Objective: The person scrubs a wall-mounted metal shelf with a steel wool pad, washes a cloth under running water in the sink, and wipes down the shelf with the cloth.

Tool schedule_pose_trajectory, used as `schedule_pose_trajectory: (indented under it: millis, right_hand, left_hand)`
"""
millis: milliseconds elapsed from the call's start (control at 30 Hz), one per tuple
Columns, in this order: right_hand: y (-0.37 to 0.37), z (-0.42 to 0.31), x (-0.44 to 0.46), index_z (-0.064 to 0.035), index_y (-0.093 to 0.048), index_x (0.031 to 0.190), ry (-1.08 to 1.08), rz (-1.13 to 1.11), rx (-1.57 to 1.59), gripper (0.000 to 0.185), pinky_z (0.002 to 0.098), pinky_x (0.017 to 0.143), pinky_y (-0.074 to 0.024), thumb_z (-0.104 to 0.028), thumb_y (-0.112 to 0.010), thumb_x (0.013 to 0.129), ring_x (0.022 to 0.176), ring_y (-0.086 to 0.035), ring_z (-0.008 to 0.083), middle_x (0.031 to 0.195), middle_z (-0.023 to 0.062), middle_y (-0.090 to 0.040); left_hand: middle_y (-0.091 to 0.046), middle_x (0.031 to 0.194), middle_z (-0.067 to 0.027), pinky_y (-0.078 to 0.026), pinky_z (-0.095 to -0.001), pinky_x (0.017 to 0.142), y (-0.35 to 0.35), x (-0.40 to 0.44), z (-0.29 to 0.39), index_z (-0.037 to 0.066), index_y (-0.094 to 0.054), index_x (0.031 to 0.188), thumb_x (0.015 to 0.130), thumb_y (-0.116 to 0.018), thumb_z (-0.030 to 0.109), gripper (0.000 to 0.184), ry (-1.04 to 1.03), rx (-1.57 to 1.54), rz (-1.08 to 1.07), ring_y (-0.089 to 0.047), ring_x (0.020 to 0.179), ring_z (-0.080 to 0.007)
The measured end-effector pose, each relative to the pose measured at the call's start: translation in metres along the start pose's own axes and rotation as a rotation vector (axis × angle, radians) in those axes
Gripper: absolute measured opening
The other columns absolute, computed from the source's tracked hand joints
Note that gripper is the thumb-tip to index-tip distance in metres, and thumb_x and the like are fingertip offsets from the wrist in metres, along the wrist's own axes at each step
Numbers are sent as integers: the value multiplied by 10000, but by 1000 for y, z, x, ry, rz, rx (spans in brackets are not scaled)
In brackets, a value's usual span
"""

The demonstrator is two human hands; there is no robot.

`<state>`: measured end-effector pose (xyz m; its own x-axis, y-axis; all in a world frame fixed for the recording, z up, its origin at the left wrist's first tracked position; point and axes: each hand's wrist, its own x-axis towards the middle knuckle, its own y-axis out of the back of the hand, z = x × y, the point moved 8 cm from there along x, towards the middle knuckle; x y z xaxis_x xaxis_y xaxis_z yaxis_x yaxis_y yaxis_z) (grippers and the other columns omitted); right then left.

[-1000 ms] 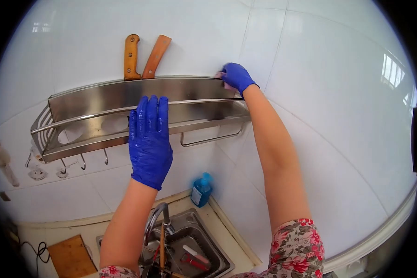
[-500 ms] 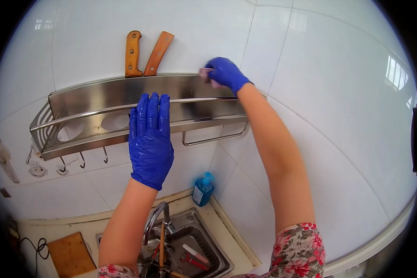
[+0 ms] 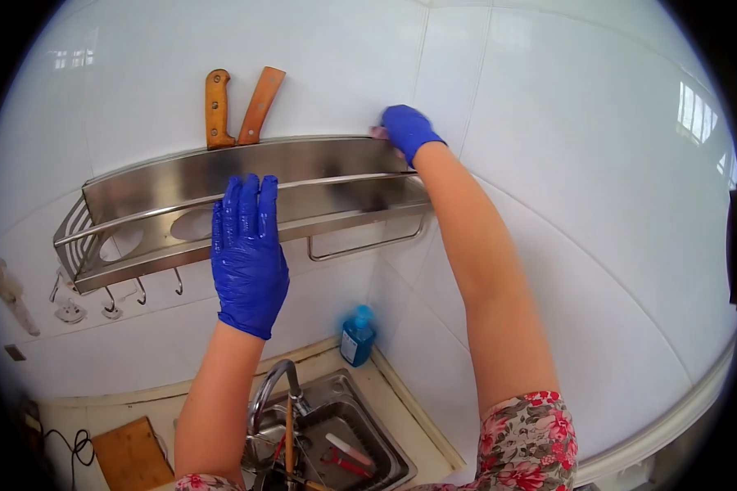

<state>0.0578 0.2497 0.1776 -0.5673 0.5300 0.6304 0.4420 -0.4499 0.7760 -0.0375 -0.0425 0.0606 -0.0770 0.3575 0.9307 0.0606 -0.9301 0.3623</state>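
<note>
A stainless steel wall rack (image 3: 303,168) runs across the upper middle of the head view. My left hand (image 3: 252,266), in a blue glove that looks wet, is open with fingers stretched upward in front of the rack's rail; whether it touches the rail I cannot tell. At the rack's right end, my right hand (image 3: 409,129), gloved the same way, is closed on a pinkish cloth (image 3: 377,132) at the top edge of the back panel. Most of the cloth is hidden by the hand. Two wooden-handled knives (image 3: 218,109) stand in the rack's back slot, blades out of sight.
Below is a metal sink (image 3: 385,434) with a curved faucet (image 3: 277,380) and several utensils. A blue soap bottle (image 3: 357,337) stands in the corner behind it. Hooks (image 3: 141,290) hang under the rack. At lower left lie a wooden board (image 3: 131,454) and a black cord (image 3: 78,446).
My right hand and the cloth have shifted right along the back panel's top edge. The view has turned slightly; my left hand keeps its outstretched pose in front of the rack.
</note>
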Motion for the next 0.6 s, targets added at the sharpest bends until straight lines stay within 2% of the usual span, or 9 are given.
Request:
schedule_pose_trajectory:
  millis: [33,100,133,167,267,333,367,500,600]
  right_hand:
    - [8,14,2,-36,-671,730,-2,89,-59,146,366,552,-493,-179,-702,723,588,-645,260,628,151,-632]
    - [13,37,19,-9,-625,698,-184,242,577,154,379,565,-497,-154,-640,748,627,-642,253,640,169,-628]
    - [46,31,2,-3,-591,641,-265,374,521,194,395,548,-494,-149,-574,767,597,-632,228,585,166,-605]
    - [46,37,18,-7,-595,649,-135,537,491,158,391,528,-485,-118,-551,753,575,-624,280,591,182,-610]
    - [37,-12,16,-16,-634,701,-21,555,311,139,391,583,-507,-153,-622,717,620,-628,343,631,188,-626]
    - [12,-45,10,-34,-661,738,249,521,488,135,380,653,-521,-143,-632,665,708,-625,383,722,196,-644]
    - [0,-60,7,-33,-654,793,337,307,296,219,382,682,-498,-217,-667,674,713,-637,305,741,151,-653]
    - [-1,-43,33,-27,-661,760,250,302,48,192,371,671,-505,-188,-667,655,703,-643,296,737,155,-657]
    - [14,-42,31,-33,-660,709,204,253,158,160,330,526,-446,-147,-548,691,573,-594,249,635,125,-642]
  left_hand:
    - [-398,1368,-162,-270,-457,1104,-2,-1,3,87,-373,1382,654,-555,-93,771,0,-1,0,-338,1311,-357]
    - [-401,1364,-162,-266,-458,1106,-4,0,-1,83,-373,1382,656,-546,-92,767,4,39,-3,-335,1313,-356]
    - [-401,1364,-162,-266,-458,1106,-5,0,0,83,-373,1382,656,-546,-92,767,5,39,-4,-335,1313,-356]
    - [-402,1362,-163,-264,-461,1106,-5,0,0,80,-375,1380,656,-539,-93,762,9,44,12,-336,1312,-358]
    - [-403,1360,-164,-265,-462,1105,-6,2,-2,75,-376,1379,657,-527,-93,757,16,68,16,-337,1309,-362]
    - [-403,1359,-165,-267,-462,1104,-9,1,-2,72,-374,1380,657,-523,-93,756,29,75,4,-337,1308,-363]
    - [-404,1358,-166,-271,-461,1102,-9,2,0,72,-375,1379,656,-522,-94,757,18,74,22,-338,1306,-365]
    - [-401,1358,-168,-280,-458,1097,-4,-1,0,72,-372,1381,655,-526,-93,760,-9,34,14,-342,1302,-367]
    - [-397,1366,-163,-282,-455,1097,-2,0,1,81,-368,1386,657,-549,-86,769,-10,47,0,-344,1303,-361]
